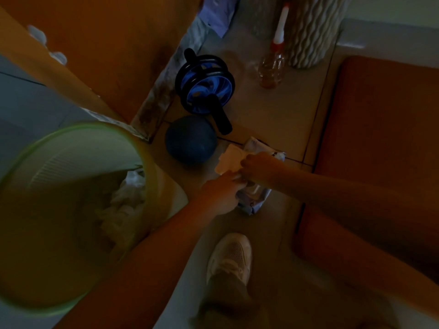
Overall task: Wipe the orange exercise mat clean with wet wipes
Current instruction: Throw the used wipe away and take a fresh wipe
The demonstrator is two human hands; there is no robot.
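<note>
The two hands work in a tight pocket of tiled floor (273, 119). The left hand (221, 193) grips the wipes pack (255, 200), and the right hand (259, 166) pinches a wet wipe (229, 160) over it. A blue ball (191, 138) sits just beside them, with an ab roller (204, 84) behind it. The green bin (71, 128) crowds the left side and a white shoe (231, 255) the near side. Bare tile lies open between the pack and the orange mat (380, 138), up to the bottle (272, 70).

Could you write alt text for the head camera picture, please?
A person's right hand pinches a white wipe above a pack on the floor, which the left hand holds. An orange mat lies to the right, a green bin to the left.
</note>
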